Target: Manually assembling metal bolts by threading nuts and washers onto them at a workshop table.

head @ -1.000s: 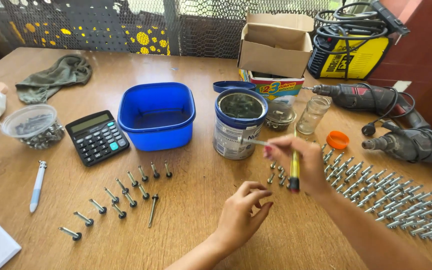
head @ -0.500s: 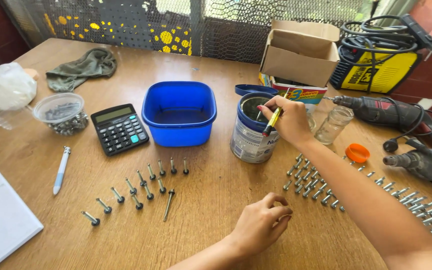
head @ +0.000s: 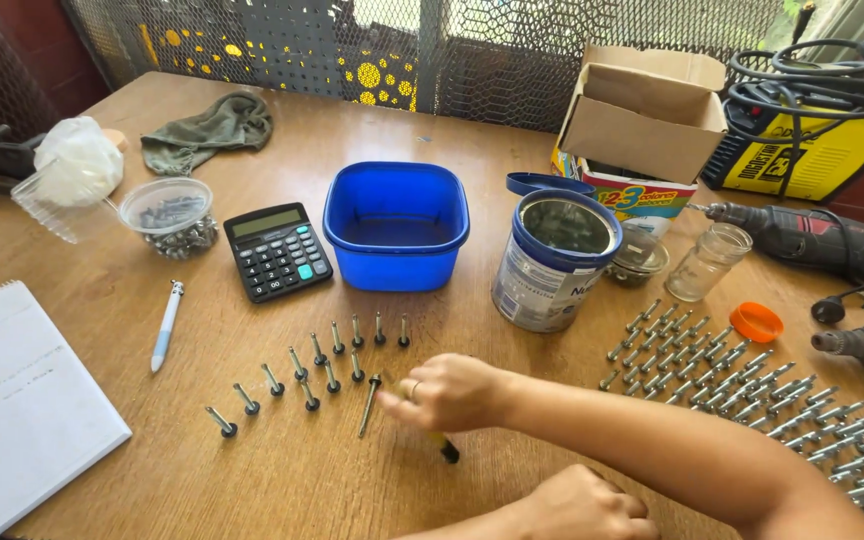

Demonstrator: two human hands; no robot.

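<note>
My right hand (head: 444,392) reaches left across the wooden table (head: 512,140), shut on a yellow-and-black tool whose dark end (head: 449,452) pokes out beneath the palm. Its fingertips touch a dark bolt (head: 369,402) lying flat beside short rows of upright bolts (head: 312,368). My left hand (head: 580,506) rests as a closed fist at the bottom edge, with nothing visible in it. A blue-rimmed tin can (head: 552,262) stands open behind my right hand.
A blue tub (head: 397,226), calculator (head: 277,252), pen (head: 165,325), notebook (head: 22,400) and a cup of screws (head: 168,216) sit left and centre. On the right are many silver bolts (head: 752,390), a glass jar (head: 708,262), an orange cap (head: 756,322), a cardboard box (head: 642,115) and drills (head: 812,236).
My right hand left the tin can and came down and left to the lying bolt, still holding the tool. My left hand drew back toward the bottom edge.
</note>
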